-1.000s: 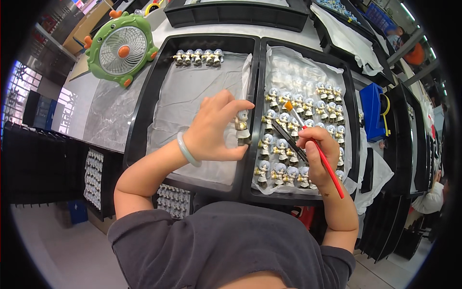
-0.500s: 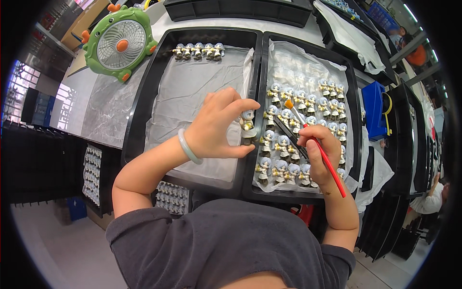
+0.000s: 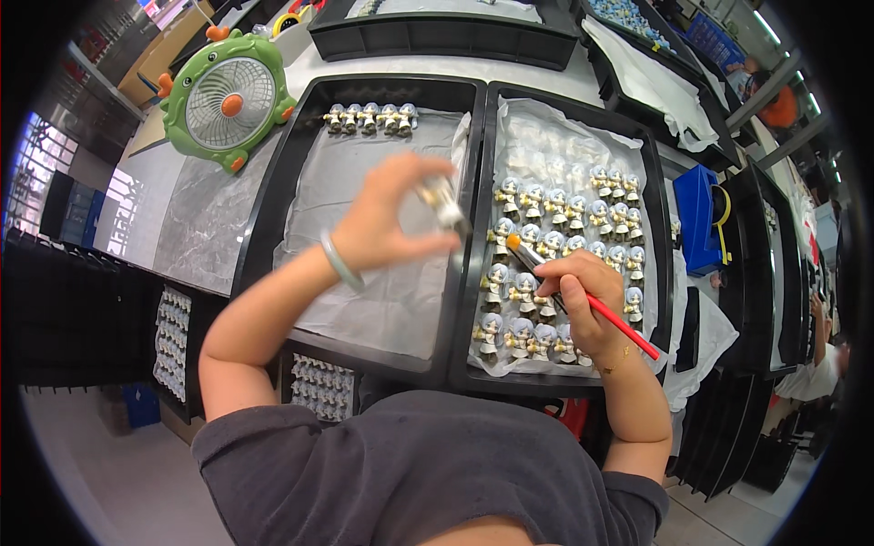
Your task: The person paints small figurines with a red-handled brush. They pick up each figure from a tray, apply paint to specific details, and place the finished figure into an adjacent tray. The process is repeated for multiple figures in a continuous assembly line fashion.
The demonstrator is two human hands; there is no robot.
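My left hand (image 3: 382,223), wearing a pale bangle, is over the left black tray (image 3: 258,227). Thumb and fingers are closed on a small figurine (image 3: 443,205) with light hair and white clothes; both are blurred by motion. A row of similar figurines (image 3: 369,118) stands at the far end of that lined tray. Above the right black tray (image 3: 464,314), my right hand (image 3: 587,296) grips a paintbrush (image 3: 626,328) with red handle and orange bristles. A slim black tool (image 3: 557,298) sits along the same hand, partly hidden. Rows of figurines (image 3: 523,291) fill much of this tray.
A green fan (image 3: 228,100) stands at the far left on the table. Another black tray (image 3: 446,38) lies behind. To the right are a blue bin (image 3: 699,218) and more black trays (image 3: 774,264). Trays of figurines (image 3: 171,341) sit lower left.
My left hand has lifted the figurine from the trays' shared edge and moved it left, tilting it. My right hand with the brush has shifted slightly left and down.
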